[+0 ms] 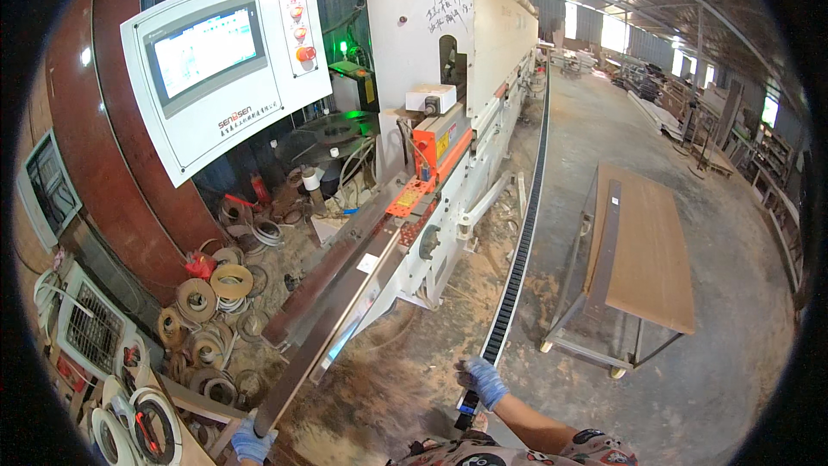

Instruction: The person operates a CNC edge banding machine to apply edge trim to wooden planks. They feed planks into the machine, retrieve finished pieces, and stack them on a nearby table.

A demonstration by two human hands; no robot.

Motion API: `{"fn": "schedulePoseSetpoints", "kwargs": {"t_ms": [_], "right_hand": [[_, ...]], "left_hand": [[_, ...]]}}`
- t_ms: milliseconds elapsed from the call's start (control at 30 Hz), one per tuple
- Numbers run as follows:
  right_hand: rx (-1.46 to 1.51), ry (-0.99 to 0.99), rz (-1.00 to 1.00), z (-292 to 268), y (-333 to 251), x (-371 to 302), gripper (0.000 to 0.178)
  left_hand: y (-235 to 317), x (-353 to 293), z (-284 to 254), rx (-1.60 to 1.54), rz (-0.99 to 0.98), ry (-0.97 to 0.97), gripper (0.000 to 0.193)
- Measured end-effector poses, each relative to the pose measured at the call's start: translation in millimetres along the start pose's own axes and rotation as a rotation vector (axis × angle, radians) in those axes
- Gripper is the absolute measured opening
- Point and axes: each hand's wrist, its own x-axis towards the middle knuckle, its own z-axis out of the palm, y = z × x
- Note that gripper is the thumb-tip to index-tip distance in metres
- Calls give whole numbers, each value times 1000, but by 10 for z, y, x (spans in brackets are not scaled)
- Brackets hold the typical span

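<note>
A long, narrow dark brown board (311, 341) slants from the lower left up to the infeed of a white machine (500, 43). It carries a small white label. My left hand (252, 443), in a blue glove, grips the near end of this board at the bottom edge; part of the hand is cut off. The far end reaches the orange guard plate (407, 199). My right hand (486, 382), also gloved in blue, hangs over the near end of a black roller track (509, 298). Its fingers are loosely bent and apart, with nothing visible in them.
A control panel (226, 69) with a lit screen and red buttons hangs at upper left. Rolls of edging tape (197, 300) crowd the floor at left. On the right, a wheeled metal cart (565, 341) bears brown panels (655, 250). Dust covers the floor.
</note>
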Motion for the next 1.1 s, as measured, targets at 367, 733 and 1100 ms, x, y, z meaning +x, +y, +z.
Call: {"fn": "schedulePoseSetpoints", "kwargs": {"t_ms": [367,733,1100], "right_hand": [[-1331,232,-792,-379,-78,-144,36],[-1465,234,-830,-389,228,-200,43],[-1546,167,-804,-402,242,-223,46]], "left_hand": [[323,99,-57,709,248,205,70],[948,584,667,857,705,318,57],[1185,1503,1222,846,789,343,42]]}}
